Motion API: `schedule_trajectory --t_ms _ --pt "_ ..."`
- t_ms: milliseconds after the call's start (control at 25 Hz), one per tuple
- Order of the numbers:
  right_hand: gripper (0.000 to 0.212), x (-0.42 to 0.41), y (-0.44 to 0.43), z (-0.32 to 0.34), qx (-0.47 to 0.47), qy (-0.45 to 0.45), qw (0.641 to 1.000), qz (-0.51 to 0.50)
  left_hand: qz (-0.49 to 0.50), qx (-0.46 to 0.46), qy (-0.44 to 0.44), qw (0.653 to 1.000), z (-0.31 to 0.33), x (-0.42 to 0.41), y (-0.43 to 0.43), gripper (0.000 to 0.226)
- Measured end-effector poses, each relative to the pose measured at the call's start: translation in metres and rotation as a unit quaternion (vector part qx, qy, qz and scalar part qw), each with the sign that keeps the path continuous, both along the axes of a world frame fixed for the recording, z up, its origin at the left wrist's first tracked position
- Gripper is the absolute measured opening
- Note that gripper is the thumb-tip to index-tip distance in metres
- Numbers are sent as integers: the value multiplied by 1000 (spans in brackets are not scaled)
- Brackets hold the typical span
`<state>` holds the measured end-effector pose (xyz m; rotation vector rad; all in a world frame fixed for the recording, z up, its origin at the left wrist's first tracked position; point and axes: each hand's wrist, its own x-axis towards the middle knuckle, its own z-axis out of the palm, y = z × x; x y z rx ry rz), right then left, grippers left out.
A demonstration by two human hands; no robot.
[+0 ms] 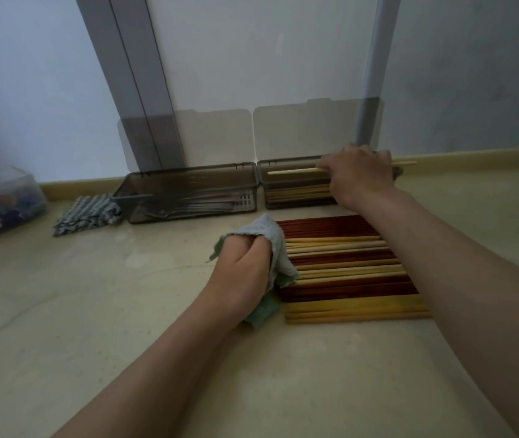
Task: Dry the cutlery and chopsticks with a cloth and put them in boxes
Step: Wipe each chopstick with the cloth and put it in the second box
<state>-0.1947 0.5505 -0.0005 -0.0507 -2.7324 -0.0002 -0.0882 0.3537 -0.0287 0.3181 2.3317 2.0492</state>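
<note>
A pale wooden chopstick (292, 171) is gripped by the right hand (359, 175) over the right smoky plastic box (286, 160). In front of that box, a crumpled green cloth (269, 230) is clutched by the left hand (240, 263).

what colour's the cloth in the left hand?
Pale green, plain; the left hand grips the cloth. Head view shows it best.

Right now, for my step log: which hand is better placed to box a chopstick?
Right: the right hand holds a pale chopstick over the right box; the left hand grips the cloth.
</note>
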Motion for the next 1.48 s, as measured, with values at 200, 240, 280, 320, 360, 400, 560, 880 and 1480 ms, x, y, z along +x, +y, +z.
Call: schedule_trajectory --t_ms 200,240,280,320,360,400,560,880,1480 --pt "38 -28 -2 -13 -45 -50 998 12 -2 -4 23 1000 -6 -6 -3 31" --pt "38 -29 -3 -14 -62 -61 996 29 0 -5 27 1000 -6 -8 -3 30" --pt "39 -29 -2 -16 -81 -69 993 44 4 -7 29 1000 -7 -8 -4 29" --pt "40 -28 -1 -18 -97 -71 991 56 9 -7 27 1000 -7 -8 -4 29" --pt "42 -25 1 -18 -108 -59 990 63 17 -6 26 999 -7 -7 -4 30" --pt "44 -20 3 -17 -116 -35 990 66 30 -4 26 999 -7 -7 -3 32" --pt "37 24 10 -6 -155 14 982 105 87 -5 21 996 -3 -8 1 37" --pt "17 97 8 -11 -102 -245 944 195 136 -59 66 987 -11 -12 -10 34" --pt "11 96 -2 -12 -198 -69 945 250 186 8 82 979 -8 -17 -10 30"
